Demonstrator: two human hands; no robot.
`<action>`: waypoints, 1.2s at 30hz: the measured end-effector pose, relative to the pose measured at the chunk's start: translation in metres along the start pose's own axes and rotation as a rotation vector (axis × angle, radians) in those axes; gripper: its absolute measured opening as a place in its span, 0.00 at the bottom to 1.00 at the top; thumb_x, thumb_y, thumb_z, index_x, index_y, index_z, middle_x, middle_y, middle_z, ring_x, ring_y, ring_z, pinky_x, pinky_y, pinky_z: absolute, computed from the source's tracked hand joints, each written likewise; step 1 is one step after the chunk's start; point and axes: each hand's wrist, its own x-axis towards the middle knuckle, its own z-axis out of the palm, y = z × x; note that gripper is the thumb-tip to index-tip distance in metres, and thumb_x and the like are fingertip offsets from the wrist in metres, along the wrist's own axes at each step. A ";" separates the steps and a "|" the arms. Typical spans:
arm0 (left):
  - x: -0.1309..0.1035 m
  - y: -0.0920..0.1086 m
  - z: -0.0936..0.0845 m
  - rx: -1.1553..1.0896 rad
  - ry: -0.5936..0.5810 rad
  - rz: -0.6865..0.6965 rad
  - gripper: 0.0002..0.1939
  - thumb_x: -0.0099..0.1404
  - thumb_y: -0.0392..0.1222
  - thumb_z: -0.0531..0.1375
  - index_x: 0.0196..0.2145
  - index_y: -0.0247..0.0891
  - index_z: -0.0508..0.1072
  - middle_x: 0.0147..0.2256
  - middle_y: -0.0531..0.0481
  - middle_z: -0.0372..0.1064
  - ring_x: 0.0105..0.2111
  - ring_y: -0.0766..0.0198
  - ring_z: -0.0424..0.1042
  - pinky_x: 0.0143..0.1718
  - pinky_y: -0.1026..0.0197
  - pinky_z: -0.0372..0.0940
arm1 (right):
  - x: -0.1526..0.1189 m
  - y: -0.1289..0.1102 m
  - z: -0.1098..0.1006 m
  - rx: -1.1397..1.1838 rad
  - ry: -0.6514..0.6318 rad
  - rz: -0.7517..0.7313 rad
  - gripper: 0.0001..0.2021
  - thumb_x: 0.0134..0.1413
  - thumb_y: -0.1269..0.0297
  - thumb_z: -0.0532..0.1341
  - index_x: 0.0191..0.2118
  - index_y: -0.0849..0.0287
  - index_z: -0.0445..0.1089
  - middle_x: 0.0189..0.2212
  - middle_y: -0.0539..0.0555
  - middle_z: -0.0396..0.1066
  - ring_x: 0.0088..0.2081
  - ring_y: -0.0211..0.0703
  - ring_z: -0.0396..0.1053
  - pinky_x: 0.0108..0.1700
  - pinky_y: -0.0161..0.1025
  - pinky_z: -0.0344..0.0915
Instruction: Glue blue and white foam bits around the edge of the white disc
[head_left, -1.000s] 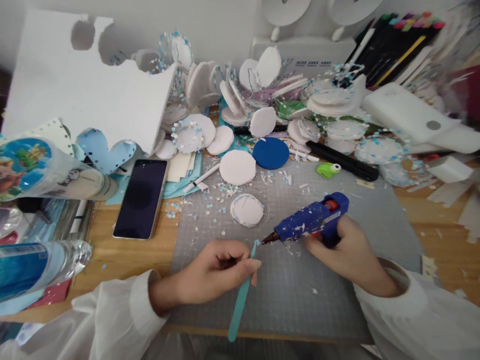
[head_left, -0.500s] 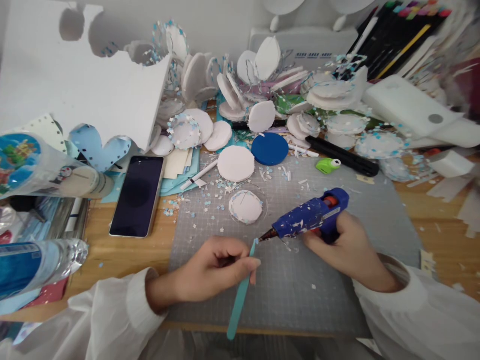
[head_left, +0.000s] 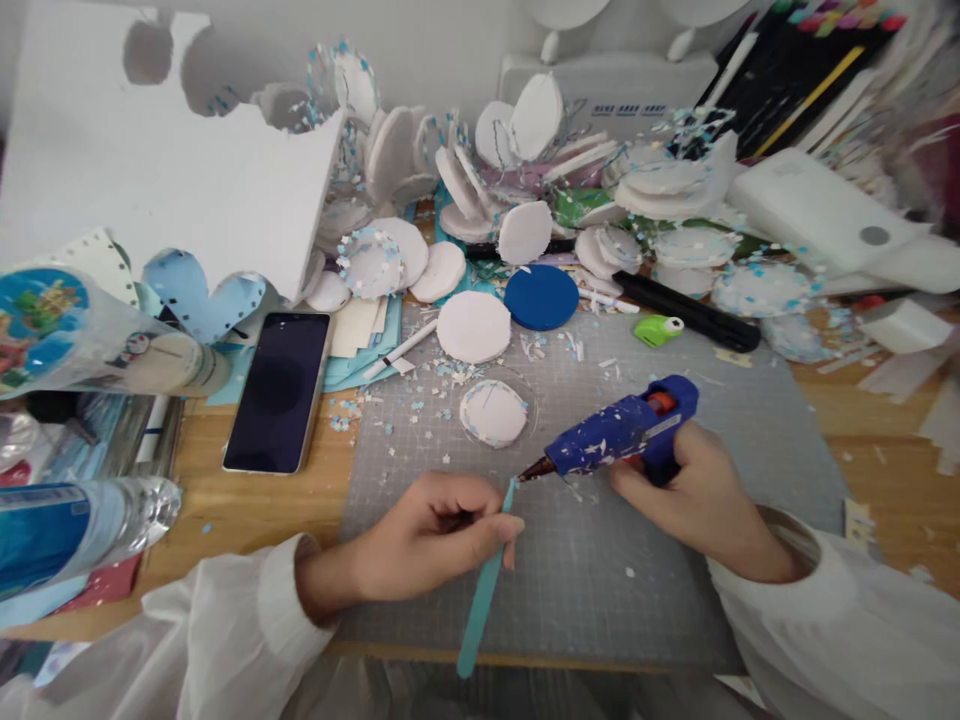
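My left hand (head_left: pixel 435 540) pinches teal tweezers (head_left: pixel 484 610), their tip pointing away from me with a tiny pale-blue piece at it. In my right hand (head_left: pixel 701 495) is a blue glue gun (head_left: pixel 615 435) flecked with white scraps; its dark nozzle meets or nearly meets the tweezer tip. Just beyond the tip lies a white disc (head_left: pixel 493 413) edged with small pieces, a thin wire loop around it. Behind that are a plain white disc (head_left: pixel 473 327) and a blue round lid (head_left: pixel 541 297).
A phone (head_left: pixel 277 393), a clear cup (head_left: pixel 97 335) and a bottle (head_left: pixel 82 525) stand or lie at the left. A green punch (head_left: pixel 658 330) and a black cutter (head_left: pixel 686 312) lie at the mat's back right. Many white discs pile up behind the grey mat (head_left: pixel 600 600).
Both hands, the tweezers and the glue gun hold nearly the same positions. The whole view has shifted very slightly.
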 end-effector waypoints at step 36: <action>-0.005 -0.013 0.001 -0.160 0.090 -0.019 0.20 0.64 0.48 0.57 0.22 0.32 0.75 0.19 0.53 0.59 0.22 0.70 0.56 0.25 0.65 0.50 | -0.029 0.062 -0.036 -0.236 0.566 0.538 0.22 0.31 0.54 0.64 0.37 0.58 0.66 0.28 0.55 0.65 0.34 0.58 0.68 0.37 0.52 0.64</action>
